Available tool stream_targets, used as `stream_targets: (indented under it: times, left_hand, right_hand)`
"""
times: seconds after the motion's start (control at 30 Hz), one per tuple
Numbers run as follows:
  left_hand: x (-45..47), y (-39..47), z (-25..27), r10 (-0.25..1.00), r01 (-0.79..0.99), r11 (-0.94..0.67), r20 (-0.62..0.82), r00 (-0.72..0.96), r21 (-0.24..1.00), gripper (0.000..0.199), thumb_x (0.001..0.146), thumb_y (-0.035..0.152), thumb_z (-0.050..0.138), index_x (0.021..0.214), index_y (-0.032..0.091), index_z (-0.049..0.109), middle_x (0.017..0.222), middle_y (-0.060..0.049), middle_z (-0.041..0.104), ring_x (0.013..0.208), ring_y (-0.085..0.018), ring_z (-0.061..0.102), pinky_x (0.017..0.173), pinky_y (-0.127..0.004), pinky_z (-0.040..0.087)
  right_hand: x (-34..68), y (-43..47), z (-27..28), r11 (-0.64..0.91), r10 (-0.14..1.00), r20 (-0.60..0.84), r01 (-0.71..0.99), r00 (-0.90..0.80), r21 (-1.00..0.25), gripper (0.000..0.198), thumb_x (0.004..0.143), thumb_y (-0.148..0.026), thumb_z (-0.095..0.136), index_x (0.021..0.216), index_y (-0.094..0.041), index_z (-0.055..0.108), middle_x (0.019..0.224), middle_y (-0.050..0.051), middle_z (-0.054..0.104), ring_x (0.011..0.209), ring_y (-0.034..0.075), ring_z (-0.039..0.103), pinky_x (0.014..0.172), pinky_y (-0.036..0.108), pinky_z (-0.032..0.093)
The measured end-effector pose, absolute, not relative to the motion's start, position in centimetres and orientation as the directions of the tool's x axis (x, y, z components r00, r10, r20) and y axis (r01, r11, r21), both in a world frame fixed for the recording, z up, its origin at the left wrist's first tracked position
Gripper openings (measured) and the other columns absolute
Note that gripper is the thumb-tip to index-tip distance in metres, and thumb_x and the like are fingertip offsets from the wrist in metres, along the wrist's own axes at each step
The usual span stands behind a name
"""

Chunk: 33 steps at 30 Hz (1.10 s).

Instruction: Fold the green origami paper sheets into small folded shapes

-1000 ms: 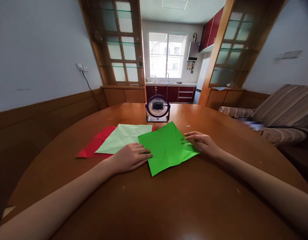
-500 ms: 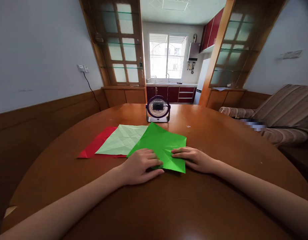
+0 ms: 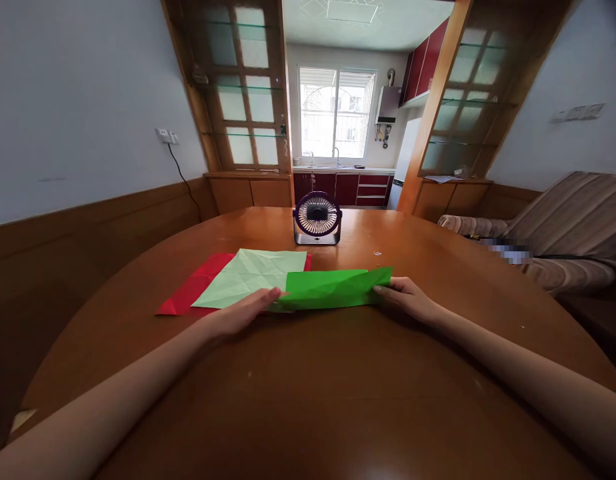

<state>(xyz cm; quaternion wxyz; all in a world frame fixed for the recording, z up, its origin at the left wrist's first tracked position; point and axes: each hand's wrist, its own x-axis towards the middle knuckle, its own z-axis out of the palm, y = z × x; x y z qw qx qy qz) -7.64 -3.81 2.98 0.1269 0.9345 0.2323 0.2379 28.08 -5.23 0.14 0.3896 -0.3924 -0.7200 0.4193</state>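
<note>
A bright green sheet of paper [image 3: 331, 289], creased and folded over or bent into a wide band, is held up between my two hands. My left hand [image 3: 245, 312] pinches its left end, thumb on top. At the right end, my right hand [image 3: 407, 297] grips it with the thumb in front and the other fingers partly hidden behind. Under and beside the left end lies a pale green creased sheet [image 3: 248, 277]. Beneath that one is a red sheet [image 3: 188, 290], showing at the left and by the pale sheet's right corner.
The brown wooden table [image 3: 328, 400] has a rounded edge. A small purple desk fan [image 3: 317, 217] stands beyond the papers. A white scrap [image 3: 377, 253] lies right of it. At the right is a striped sofa [image 3: 578, 220].
My hands lay flat on the spread green sheet. Now they have gripped its ends and lifted it, and it appears as a narrower band. My left hand has moved left.
</note>
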Motion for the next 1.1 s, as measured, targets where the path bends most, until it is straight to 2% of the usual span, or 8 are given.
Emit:
stream_targets:
  times: [0.13, 0.23, 0.4, 0.53, 0.63, 0.9, 1.0, 1.1]
  left_hand:
    - [-6.6, -4.2, 2.6, 0.543, 0.251, -0.687, 0.253, 0.801, 0.682, 0.047, 0.103, 0.037, 0.022, 0.129, 0.02, 0.058, 0.118, -0.009, 0.068, 0.104, -0.022, 0.067, 0.081, -0.034, 0.055]
    - [-5.4, -4.1, 1.8, 0.652, 0.303, -0.634, 0.28, 0.705, 0.712, 0.035, 0.093, 0.038, 0.053, 0.122, 0.021, 0.06, 0.117, -0.007, 0.069, 0.104, -0.025, 0.067, 0.082, -0.037, 0.056]
    - [-4.1, -3.6, 0.4, 0.77, 0.406, -0.62, 0.421, 0.481, 0.671, 0.029, 0.087, 0.034, 0.058, 0.111, 0.018, 0.059, 0.101, -0.008, 0.073, 0.087, -0.024, 0.071, 0.07, -0.036, 0.057]
    - [-4.1, -3.3, -0.4, 0.8, 0.544, -0.598, 0.482, 0.357, 0.589, 0.055, 0.086, 0.037, 0.06, 0.133, 0.016, 0.041, 0.064, 0.003, 0.067, 0.058, -0.019, 0.065, 0.058, -0.03, 0.049]
    - [-4.0, -3.2, -0.7, 0.798, 0.673, -0.571, 0.51, 0.322, 0.47, 0.068, 0.086, 0.037, 0.059, 0.141, 0.013, 0.028, 0.057, 0.008, 0.059, 0.053, -0.017, 0.06, 0.062, -0.03, 0.045]
    - [-1.5, -3.8, 0.3, 0.65, 0.805, -0.591, 0.558, 0.515, -0.055, 0.037, 0.085, 0.023, 0.058, 0.121, 0.016, 0.059, 0.117, -0.017, 0.059, 0.11, -0.033, 0.055, 0.093, -0.049, 0.043]
    - [0.7, -3.6, 0.1, 0.644, 0.761, -0.643, 0.476, 0.599, -0.086, 0.033, 0.09, 0.026, 0.052, 0.119, 0.014, 0.062, 0.133, -0.018, 0.054, 0.126, -0.033, 0.047, 0.107, -0.05, 0.034]
    - [3.2, -3.2, -0.3, 0.743, 0.775, -0.631, 0.263, 0.615, -0.028, 0.052, 0.097, 0.036, 0.04, 0.136, 0.003, 0.049, 0.144, -0.023, 0.044, 0.135, -0.035, 0.039, 0.112, -0.048, 0.03]
  right_hand:
    - [27.9, -4.7, -0.1, 0.272, 0.944, 0.214, 0.224, -0.249, -0.936, 0.041, 0.082, -0.053, 0.063, 0.096, -0.016, 0.072, 0.094, 0.007, 0.073, 0.087, 0.024, 0.066, 0.084, 0.042, 0.052]
    - [27.5, -4.3, -0.3, 0.318, 0.941, 0.26, 0.304, -0.215, -0.898, 0.038, 0.083, -0.051, 0.06, 0.099, -0.019, 0.071, 0.095, 0.006, 0.072, 0.091, 0.025, 0.066, 0.086, 0.043, 0.052]
    - [27.1, -3.9, -0.9, 0.415, 0.906, 0.397, 0.504, -0.149, -0.758, 0.034, 0.087, -0.042, 0.056, 0.113, -0.02, 0.061, 0.101, 0.008, 0.071, 0.092, 0.026, 0.066, 0.08, 0.041, 0.053]
    - [26.7, -4.1, -1.1, 0.422, 0.874, 0.467, 0.69, -0.136, -0.588, 0.053, 0.088, -0.033, 0.053, 0.138, -0.021, 0.039, 0.095, 0.008, 0.069, 0.083, 0.025, 0.066, 0.076, 0.039, 0.051]
    - [26.3, -4.3, -1.1, 0.408, 0.857, 0.478, 0.819, -0.192, -0.403, 0.059, 0.089, -0.029, 0.048, 0.144, -0.018, 0.03, 0.086, 0.008, 0.067, 0.075, 0.025, 0.063, 0.072, 0.038, 0.05]
    - [26.0, -4.1, -1.0, 0.422, 0.797, 0.5, 0.904, -0.338, -0.062, 0.027, 0.091, -0.024, 0.049, 0.113, -0.02, 0.065, 0.116, 0.016, 0.059, 0.107, 0.031, 0.057, 0.091, 0.049, 0.046]
    - [25.9, -4.0, -1.3, 0.461, 0.737, 0.565, 0.887, -0.371, -0.018, 0.033, 0.088, -0.017, 0.051, 0.118, -0.019, 0.063, 0.14, 0.016, 0.045, 0.13, 0.034, 0.042, 0.107, 0.056, 0.035]
    - [26.0, -3.8, -1.4, 0.484, 0.715, 0.579, 0.875, -0.392, -0.006, 0.041, 0.086, -0.012, 0.048, 0.126, -0.016, 0.059, 0.15, 0.014, 0.037, 0.139, 0.032, 0.034, 0.115, 0.054, 0.028]
